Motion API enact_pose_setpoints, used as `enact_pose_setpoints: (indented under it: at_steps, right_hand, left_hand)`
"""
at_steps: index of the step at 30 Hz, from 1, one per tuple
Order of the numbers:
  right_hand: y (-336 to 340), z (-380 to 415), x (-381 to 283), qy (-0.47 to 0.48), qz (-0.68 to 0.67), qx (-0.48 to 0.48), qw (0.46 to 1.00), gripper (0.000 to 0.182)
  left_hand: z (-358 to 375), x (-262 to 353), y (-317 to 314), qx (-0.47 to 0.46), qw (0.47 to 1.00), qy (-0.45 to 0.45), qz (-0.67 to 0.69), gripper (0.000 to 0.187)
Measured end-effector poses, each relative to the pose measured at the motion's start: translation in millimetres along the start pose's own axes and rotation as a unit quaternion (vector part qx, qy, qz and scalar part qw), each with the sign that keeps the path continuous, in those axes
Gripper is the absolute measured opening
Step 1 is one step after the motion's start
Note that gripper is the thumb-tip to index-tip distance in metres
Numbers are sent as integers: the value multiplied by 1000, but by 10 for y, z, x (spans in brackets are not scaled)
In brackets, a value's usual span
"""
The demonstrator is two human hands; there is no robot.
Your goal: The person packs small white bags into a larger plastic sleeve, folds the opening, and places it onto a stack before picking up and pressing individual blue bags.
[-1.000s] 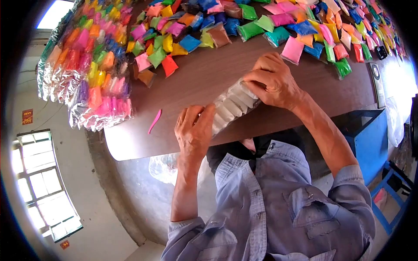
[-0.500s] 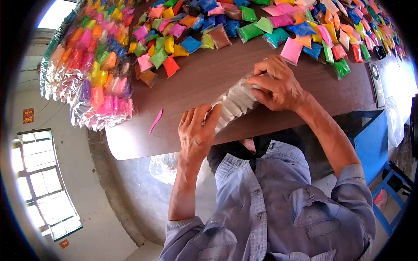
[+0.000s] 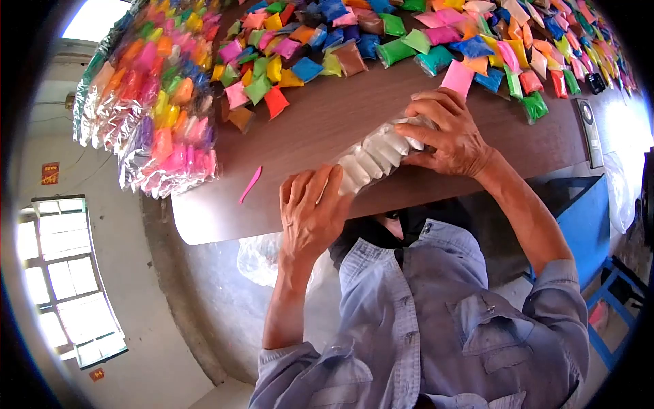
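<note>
Between my two hands is a clear plastic bag holding a row of white packets, stretched at a slant above the front of the brown table. My left hand closes on its lower left end, with the thumb along the near side. At the upper right end, my right hand wraps its fingers over the bag and hides that end. A slim pink plastic stick lies on the table to the left of my left hand. Just beyond my right hand is a pink packet.
Many small coloured packets are heaped along the far side of the table. Clear bags filled with coloured packets pile up at the left edge. A silver-and-black flat object lies at the right, above a blue box.
The bag of white packets has turned slightly, and its packets show more plainly. My left hand has shifted slightly right; my right fingers have re-settled over the far end.
</note>
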State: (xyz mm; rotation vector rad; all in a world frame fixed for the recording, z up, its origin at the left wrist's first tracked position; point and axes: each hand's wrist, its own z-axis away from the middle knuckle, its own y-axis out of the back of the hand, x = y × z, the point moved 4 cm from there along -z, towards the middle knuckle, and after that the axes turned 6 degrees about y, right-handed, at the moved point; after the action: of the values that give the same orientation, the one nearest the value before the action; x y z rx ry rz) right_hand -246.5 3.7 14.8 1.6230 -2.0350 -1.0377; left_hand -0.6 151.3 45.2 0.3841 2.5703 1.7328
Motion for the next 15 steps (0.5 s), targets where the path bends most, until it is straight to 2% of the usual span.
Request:
enact_pose_setpoints:
  at_steps: [1, 3, 7, 15]
  right_hand:
    - [-5, 7, -6, -5, -2, -1, 1000, 52]
    - [-14, 29, -32, -7, -5, -2, 1000, 53]
    - [-38, 90, -67, -27, 4, -12, 1000, 53]
    - [102, 116, -152, -39, 1, -53, 998, 57]
  left_hand:
    - [48, 9, 12, 1, 1000, 1, -2, 46]
    - [148, -11, -16, -15, 1000, 24, -10, 58]
    - [326, -90, -82, -4, 998, 54, -36, 60]
    - [507, -154, -43, 32, 991, 126, 16, 57]
